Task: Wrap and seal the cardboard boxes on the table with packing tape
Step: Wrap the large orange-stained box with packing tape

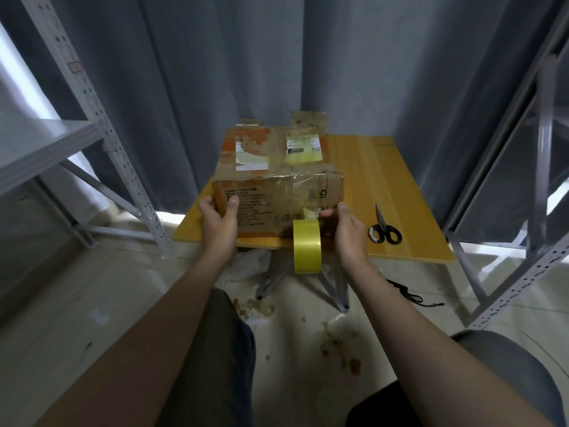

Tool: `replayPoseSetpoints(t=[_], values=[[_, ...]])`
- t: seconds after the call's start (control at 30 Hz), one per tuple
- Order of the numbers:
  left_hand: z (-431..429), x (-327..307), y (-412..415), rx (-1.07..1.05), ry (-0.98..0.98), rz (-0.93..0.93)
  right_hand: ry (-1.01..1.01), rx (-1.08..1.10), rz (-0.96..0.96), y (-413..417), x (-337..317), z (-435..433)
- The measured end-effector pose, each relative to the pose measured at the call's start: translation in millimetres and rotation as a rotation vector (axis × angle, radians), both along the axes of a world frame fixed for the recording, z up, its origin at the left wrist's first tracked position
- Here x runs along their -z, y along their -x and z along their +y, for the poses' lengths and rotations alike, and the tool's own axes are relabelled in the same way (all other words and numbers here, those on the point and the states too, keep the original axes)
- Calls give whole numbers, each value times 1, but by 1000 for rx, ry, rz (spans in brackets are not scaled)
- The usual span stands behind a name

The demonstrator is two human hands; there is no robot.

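Note:
A worn cardboard box [271, 167] with labels and old tape lies on the small yellow wooden table [385, 180]. My left hand [220, 220] grips the box's near left corner, thumb on the front face. A yellow roll of packing tape [307, 246] hangs at the table's front edge, its clear strip stuck to the box front. My right hand [346, 229] holds the roll from its right side, thumb pressing the tape near the box. More cardboard boxes [309, 120] stand behind the first.
Black-handled scissors [383, 228] lie on the table to the right of my right hand. Grey metal shelving racks [101, 124] flank the table on both sides. A grey curtain hangs behind. Scraps and a black cable [406, 292] litter the floor.

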State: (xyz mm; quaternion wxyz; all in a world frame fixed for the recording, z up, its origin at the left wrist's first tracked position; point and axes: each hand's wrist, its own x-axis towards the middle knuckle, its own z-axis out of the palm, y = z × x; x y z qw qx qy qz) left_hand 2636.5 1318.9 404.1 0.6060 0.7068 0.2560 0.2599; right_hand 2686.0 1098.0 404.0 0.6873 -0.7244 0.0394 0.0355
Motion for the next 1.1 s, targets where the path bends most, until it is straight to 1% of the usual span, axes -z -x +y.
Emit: replayPoseSetpoints(t=[0.07,0.17,0.3,0.47,0.63,0.77,0.87,0.97,1.03,1.1], values=[[2,0,-1,-19,-22,3,-6,23,-13,1,0,4],[2,-5,1,-67,-135,13,-14,57,-48,3,-3,6],[6,-12,7,-67,-217,-8,-56,60,-107,7,-11,1],[4,-39,11,-88,-252,-51,-125,69,-206,16,-32,-2],[4,-71,14,-71,-204,-163,-176,46,-290,18,-66,-6],[2,-95,10,-107,-195,-233,-234,-15,-384,18,-91,-11],[2,-113,9,-105,-240,-227,-283,-12,-502,13,-107,-15],[1,-128,6,-95,-338,-213,-238,-10,-652,5,-119,-15],[-1,-136,2,-89,-404,-175,-192,-55,-713,1,-125,-13],[-2,-142,-4,-62,-479,-131,-167,-144,-724,-5,-132,-12]])
